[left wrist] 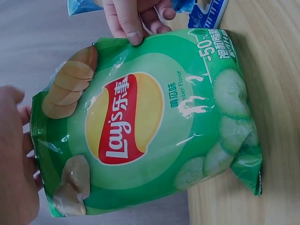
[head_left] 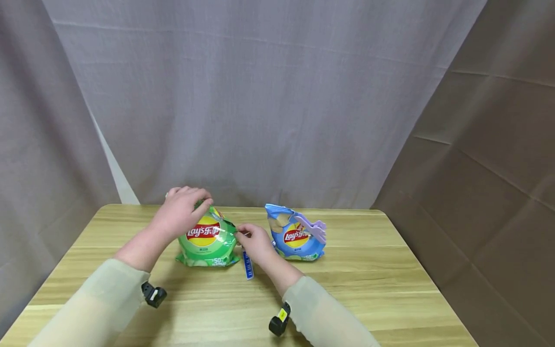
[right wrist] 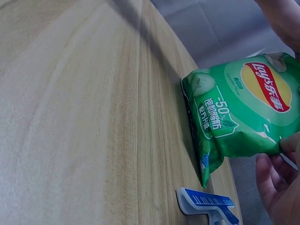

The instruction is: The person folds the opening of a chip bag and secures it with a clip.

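Closest are two pale sleeves [head_left: 93, 299], and each wrist wears a small black camera [head_left: 279, 324]. The hands reach out over a wooden worktop [head_left: 208, 303]. Just under the fingers of the right hand [head_left: 257, 243], a little blue and white plastic thing [head_left: 248, 266] lies on the wood, near the bottom of the green chip bag [head_left: 208, 246].

That bag stands on the worktop between the two hands. The right hand pinches its side edge between thumb and finger. The left hand [head_left: 184, 209] holds the top of the bag, with its fingers bent over it.

To the right of the right hand, and a bit past it, stands a blue chip bag [head_left: 289, 246]. A purple clip [head_left: 319, 231] shaped like a hand sits on its top right part. Far behind both hands hangs a big grey cloth [head_left: 260, 106].
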